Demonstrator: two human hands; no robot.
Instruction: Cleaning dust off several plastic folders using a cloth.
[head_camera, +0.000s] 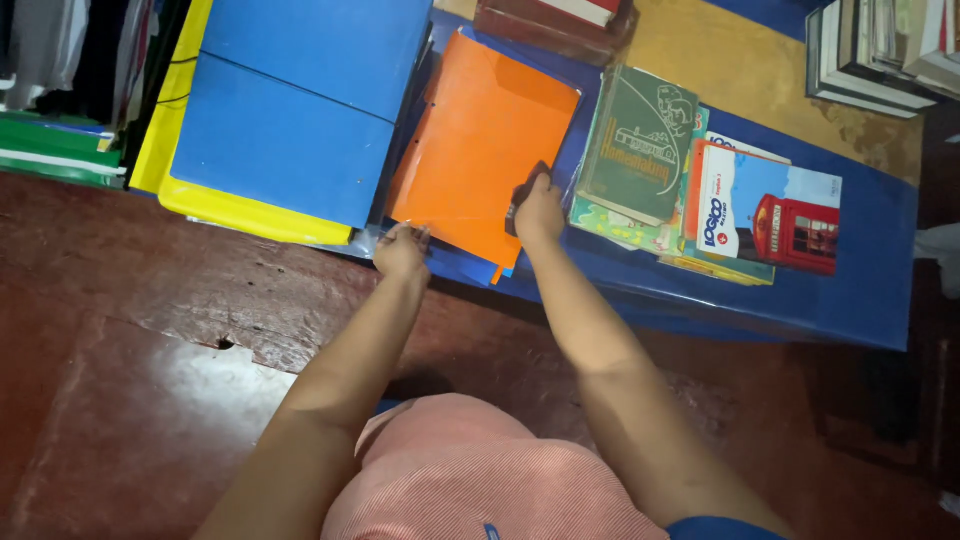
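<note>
An orange folder in a clear plastic sleeve lies on a low blue table. My left hand pinches the folder's near left corner at the table edge. My right hand presses a small dark cloth onto the folder's near right part. Both arms reach forward from my lap.
Blue folders over a yellow one lie left of the orange folder. A green book and a white and blue book with a red booth sit to the right. More book stacks stand at the back. The floor is red-brown.
</note>
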